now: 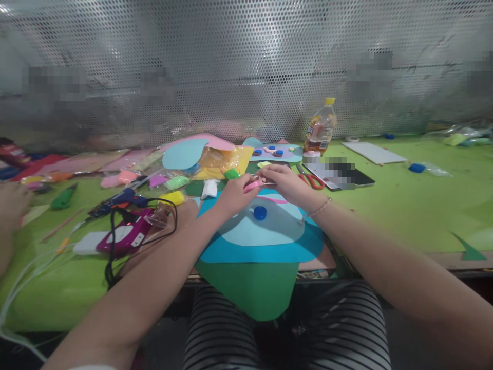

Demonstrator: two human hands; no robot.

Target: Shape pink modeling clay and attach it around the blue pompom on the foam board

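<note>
My left hand (239, 190) pinches a small pink piece (252, 186), perhaps soft clay. Close against it, my right hand (283, 181) has its fingers bent together at the piece's far end; what lies inside them is partly hidden. Both hands are above layered cut paper: a light blue shape (242, 231) on a darker blue sheet (231, 253), with a green sheet (250, 288) beneath that overhangs the table edge. A round blue cap (260, 213) rests on the light blue shape. Behind it a pink strip (274, 200) lies on the paper.
Red-handled scissors (316, 182) and a dark tablet-like object (358, 177) lie to the right, with a bottle (321, 126) behind. Leftward are a glue gun (115, 201), a magenta box (129, 234) with cables, and clay packets (177, 182). Another person's hand (13, 205) shows at far left.
</note>
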